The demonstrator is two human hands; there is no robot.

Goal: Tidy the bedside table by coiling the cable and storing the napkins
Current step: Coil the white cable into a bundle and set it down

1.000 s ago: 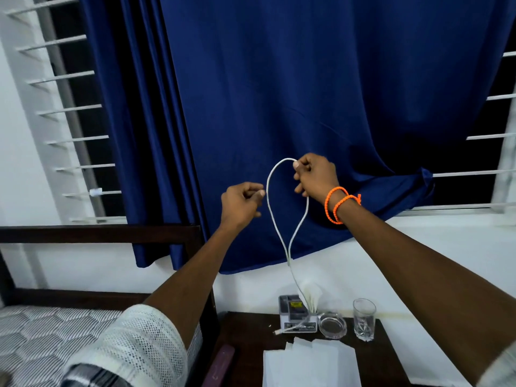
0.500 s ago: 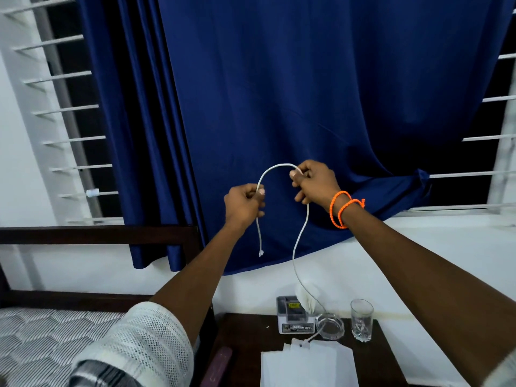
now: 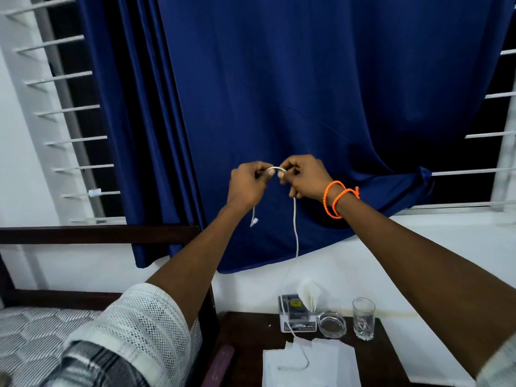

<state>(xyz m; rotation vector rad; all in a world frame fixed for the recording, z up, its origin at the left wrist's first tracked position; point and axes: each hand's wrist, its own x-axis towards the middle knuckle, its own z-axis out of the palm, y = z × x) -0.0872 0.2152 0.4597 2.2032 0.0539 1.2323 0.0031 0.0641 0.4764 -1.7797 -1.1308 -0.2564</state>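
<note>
Against the blue curtain (image 3: 307,93), left hand (image 3: 247,188) and right hand (image 3: 303,177) both pinch the cable (image 3: 295,227) (first coil forming); next, gather the slack.

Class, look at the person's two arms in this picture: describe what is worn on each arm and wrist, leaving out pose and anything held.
The left arm has a white open-mesh sleeve pushed up near the elbow, with a dark-and-white checked fabric beneath it. The right arm is bare along the forearm, with two orange braided bracelets at the wrist and a pale sleeve edge near the picture's corner.
</note>
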